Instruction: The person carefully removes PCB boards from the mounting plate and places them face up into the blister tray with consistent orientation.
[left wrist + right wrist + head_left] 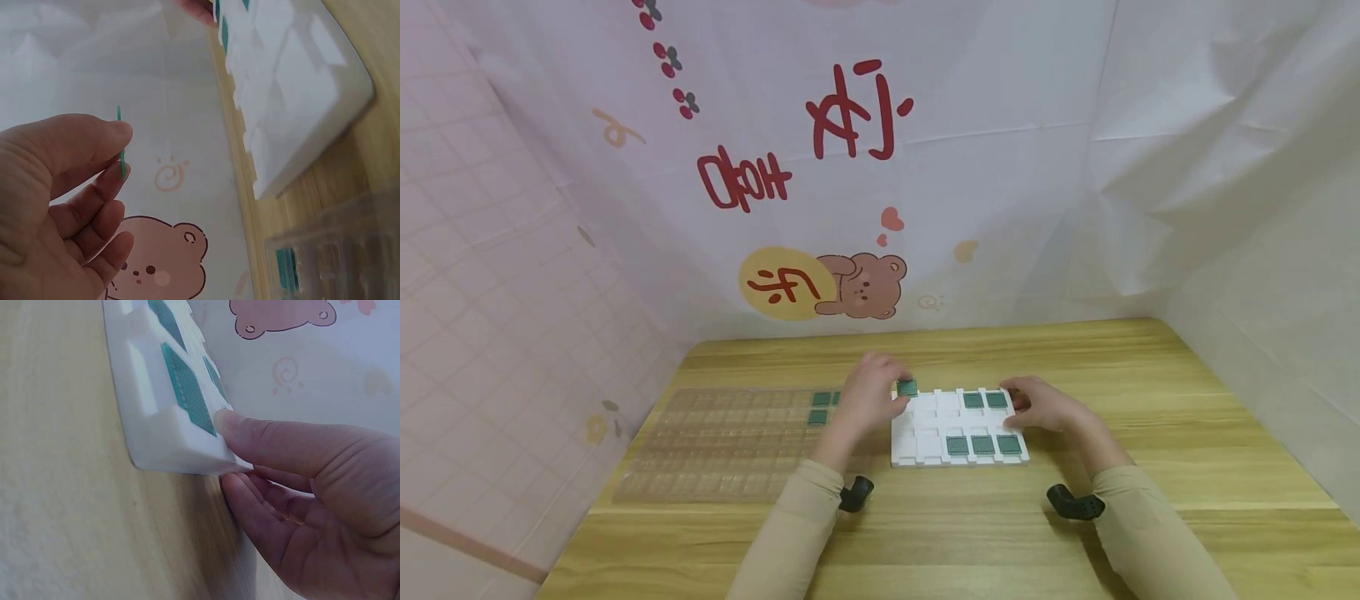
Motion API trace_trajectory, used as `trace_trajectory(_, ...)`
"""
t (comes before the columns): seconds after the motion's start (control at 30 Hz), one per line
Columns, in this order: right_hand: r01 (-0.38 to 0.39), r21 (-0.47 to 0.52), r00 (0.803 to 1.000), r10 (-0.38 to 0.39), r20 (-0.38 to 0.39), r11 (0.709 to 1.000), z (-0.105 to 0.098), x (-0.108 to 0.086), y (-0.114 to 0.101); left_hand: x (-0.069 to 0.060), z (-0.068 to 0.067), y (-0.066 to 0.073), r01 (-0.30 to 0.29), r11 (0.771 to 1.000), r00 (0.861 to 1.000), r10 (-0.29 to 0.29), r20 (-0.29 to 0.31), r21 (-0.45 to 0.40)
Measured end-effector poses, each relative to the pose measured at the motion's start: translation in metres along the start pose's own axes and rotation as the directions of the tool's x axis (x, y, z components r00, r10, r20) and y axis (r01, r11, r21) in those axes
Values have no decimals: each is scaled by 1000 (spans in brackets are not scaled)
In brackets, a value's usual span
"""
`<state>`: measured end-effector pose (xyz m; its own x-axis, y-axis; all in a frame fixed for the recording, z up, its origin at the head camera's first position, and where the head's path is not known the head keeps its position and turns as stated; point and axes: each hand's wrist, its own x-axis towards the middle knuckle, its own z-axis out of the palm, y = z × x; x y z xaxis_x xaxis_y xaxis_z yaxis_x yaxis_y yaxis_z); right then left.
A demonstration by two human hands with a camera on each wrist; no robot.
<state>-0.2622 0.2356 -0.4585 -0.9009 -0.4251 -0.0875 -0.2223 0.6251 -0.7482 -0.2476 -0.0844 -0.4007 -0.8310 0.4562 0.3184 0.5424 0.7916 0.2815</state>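
Pinching a thin green circuit board (907,388) between thumb and fingertip, the left hand (867,400) sits at the far left corner of the white tray (905,422), board held clear above it; remaining fingers loosely curled. Left wrist view shows the board edge-on, a mere green strip. Right hand (1047,404) grips the white tray's right end, thumb on the upper edge, fingers against the side below.

White tray: matt, apparently plastic, oblong, rounded corner, notched rims, two rows of shallow pockets. Five seated boards (982,445), squarish, finely dotted faces: two at the right of the far row, three at the right of the near row.

Left of the white tray: a clear compartmented tray (715,442), glossy, wood grain showing through, a few green boards (817,417) toward its right side. Left hand and forearm cover part of that side; full count cannot be told.

Beneath the white tray, a wood-grain table (955,542), pale streaks. Beyond it, creased white cloth (1000,183) with a printed brown bear (868,287). Nearer than the white tray, beige sleeves (797,525) and black curved wrist pieces (1075,503).
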Motion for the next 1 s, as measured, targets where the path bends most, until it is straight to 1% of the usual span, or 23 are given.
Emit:
trace_trajectory(0.13,1,-7,1000,-1,-2,1000,-1,0,0,-4,-1,-7,30,1000,999,-30,26,7)
trace_trajectory(0.23,0,-11,1000,0,-5,1000,-1,0,0,-5,-1,-11,42,999,998,-43,35,20)
trace_trajectory(0.33,-7,-12,1000,7,-7,1000,-1,-1,0,-8,-2,-16,41,999,999,-42,28,18)
trace_trajectory(0.5,-5,-15,1000,5,-7,1000,-1,-1,-1,-14,-6,-20,53,999,998,-53,27,-12)
trace_trajectory(0.73,11,-10,1000,-11,4,1000,-1,1,1,-20,-9,-33,41,999,999,-41,21,24)
trace_trajectory(0.9,4,-18,1000,-4,4,1000,-2,2,2,-25,-12,-40,53,999,998,-53,39,1)
trace_trajectory(1.0,-2,-22,1000,2,3,1000,-2,2,2,-27,-14,-45,61,998,997,-62,50,18)
